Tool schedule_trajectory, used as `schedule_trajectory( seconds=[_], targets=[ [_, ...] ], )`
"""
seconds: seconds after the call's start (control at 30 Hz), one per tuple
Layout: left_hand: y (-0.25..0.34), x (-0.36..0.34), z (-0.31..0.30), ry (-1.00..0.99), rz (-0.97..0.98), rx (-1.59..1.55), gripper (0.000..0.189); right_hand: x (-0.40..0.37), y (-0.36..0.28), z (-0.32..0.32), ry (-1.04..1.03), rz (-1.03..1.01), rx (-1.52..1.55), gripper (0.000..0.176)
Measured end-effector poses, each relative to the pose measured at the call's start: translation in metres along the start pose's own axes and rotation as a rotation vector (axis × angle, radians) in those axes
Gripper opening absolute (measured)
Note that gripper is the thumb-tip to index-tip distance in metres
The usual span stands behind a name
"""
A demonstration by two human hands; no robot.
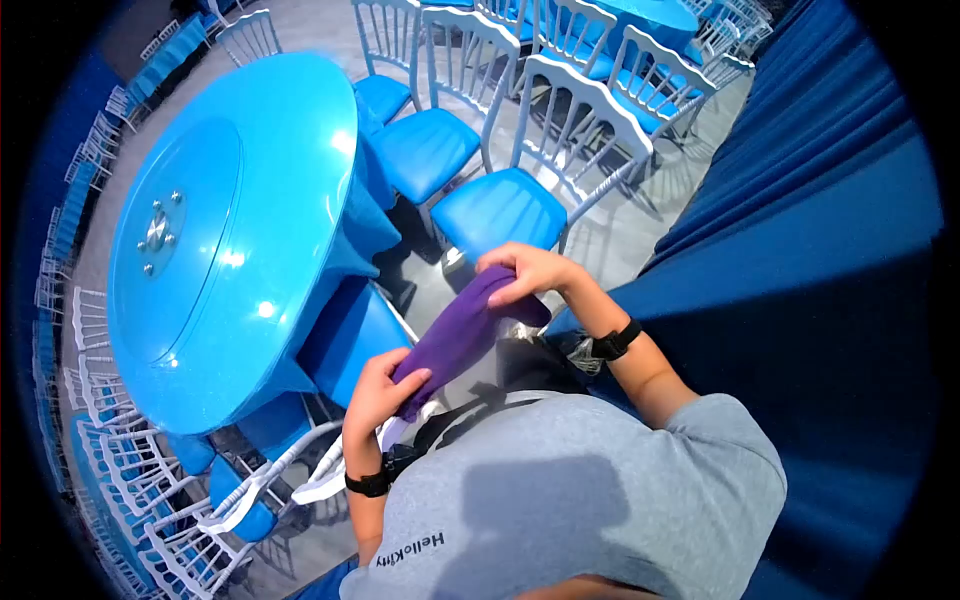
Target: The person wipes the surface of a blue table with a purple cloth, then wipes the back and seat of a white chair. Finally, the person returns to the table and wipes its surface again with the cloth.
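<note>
Right now my left hand [378,392] is clenched on the near end of a purple cloth [455,335], and my right hand [527,273] pinches its far end, stretching it before my chest. Beyond stand blue chairs [500,205] beside a round blue surface [230,230].

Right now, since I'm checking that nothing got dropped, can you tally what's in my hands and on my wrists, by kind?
purple cloth, gripped by left hand and right hand: 1
black wristbands, one on the left wrist, one on the right wrist: 2
Total: 3
</note>
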State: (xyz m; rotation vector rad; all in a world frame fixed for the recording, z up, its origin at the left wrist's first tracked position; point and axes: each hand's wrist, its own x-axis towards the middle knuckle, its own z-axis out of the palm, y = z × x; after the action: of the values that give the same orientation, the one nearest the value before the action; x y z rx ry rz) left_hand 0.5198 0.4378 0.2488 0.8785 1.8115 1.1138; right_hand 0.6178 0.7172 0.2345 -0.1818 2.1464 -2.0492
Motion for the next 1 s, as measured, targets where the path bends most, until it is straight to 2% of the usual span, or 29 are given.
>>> schedule_trajectory(
  seconds=[0.03, 0.1, 0.13, 0.17, 0.23, 0.3, 0.37, 0.4, 0.43, 0.5, 0.57, 0.63, 0.7, 0.73, 0.77, 0.83, 0.87, 0.97, 1.0],
  targets=[
    [0.006, 0.015, 0.008, 0.062, 0.003, -0.096, 0.017, -0.001, -0.001, -0.025, 0.018, 0.004, -0.001, 0.021],
    [0.015, 0.050, 0.019, 0.177, 0.090, -0.170, 0.015, 0.006, -0.008, -0.071, 0.060, 0.008, -0.228, 0.020],
    [0.039, 0.063, 0.023, 0.194, 0.061, -0.246, 0.015, 0.013, -0.010, -0.090, 0.103, -0.109, -0.287, 0.019],
    [0.051, 0.078, 0.025, 0.210, 0.100, -0.264, 0.013, 0.020, -0.012, -0.109, 0.155, -0.122, -0.329, 0.018],
    [0.074, 0.110, 0.034, 0.280, 0.220, -0.339, 0.012, 0.038, -0.009, -0.136, 0.279, -0.146, -0.245, 0.023],
    [0.081, 0.138, 0.035, 0.233, 0.224, -0.483, 0.014, 0.052, 0.000, -0.155, 0.372, -0.155, -0.325, 0.026],
    [0.076, 0.163, 0.032, 0.180, 0.134, -0.540, 0.020, 0.055, 0.005, -0.167, 0.399, -0.031, -0.707, 0.029],
    [0.068, 0.177, 0.029, 0.153, 0.100, -0.538, 0.020, 0.052, 0.020, -0.176, 0.390, 0.005, -0.716, 0.029],
    [0.057, 0.193, 0.027, 0.126, 0.065, -0.537, 0.021, 0.045, 0.033, -0.188, 0.346, 0.045, -0.750, 0.019],
    [0.041, 0.230, 0.023, 0.114, 0.110, -0.186, 0.018, 0.021, 0.056, -0.205, 0.355, 0.115, -0.732, 0.016],
    [0.019, 0.275, 0.027, 0.091, 0.194, -0.124, 0.018, -0.012, 0.071, -0.216, 0.475, 0.112, -0.732, 0.016],
    [0.014, 0.319, 0.033, 0.089, 0.310, 0.115, 0.019, -0.046, 0.084, -0.231, 0.637, 0.180, -0.723, 0.018],
    [0.011, 0.357, 0.046, -0.002, 0.377, 0.114, 0.020, -0.077, 0.088, -0.242, 0.785, 0.397, -0.896, 0.020],
    [0.017, 0.372, 0.053, -0.042, 0.326, 0.144, 0.021, -0.085, 0.074, -0.238, 0.885, 0.521, -0.854, 0.021],
    [0.023, 0.385, 0.059, -0.026, 0.497, 0.185, 0.019, -0.098, 0.080, -0.241, 0.950, 0.568, -0.922, 0.021],
    [0.037, 0.408, 0.072, -0.083, 0.540, 0.013, 0.016, -0.114, 0.077, -0.246, 1.135, 0.582, -1.012, 0.022],
    [0.044, 0.418, 0.076, -0.111, 0.607, 0.059, 0.012, -0.123, 0.081, -0.252, 1.236, 0.579, -0.988, 0.022],
    [0.071, 0.448, 0.100, -0.220, 0.557, 0.010, 0.011, -0.146, 0.089, -0.279, 1.441, 0.537, -0.975, 0.022],
    [0.074, 0.466, 0.113, -0.090, 0.733, 0.114, 0.012, -0.154, 0.093, -0.292, 1.494, 0.539, -1.046, 0.021]
  ],
)
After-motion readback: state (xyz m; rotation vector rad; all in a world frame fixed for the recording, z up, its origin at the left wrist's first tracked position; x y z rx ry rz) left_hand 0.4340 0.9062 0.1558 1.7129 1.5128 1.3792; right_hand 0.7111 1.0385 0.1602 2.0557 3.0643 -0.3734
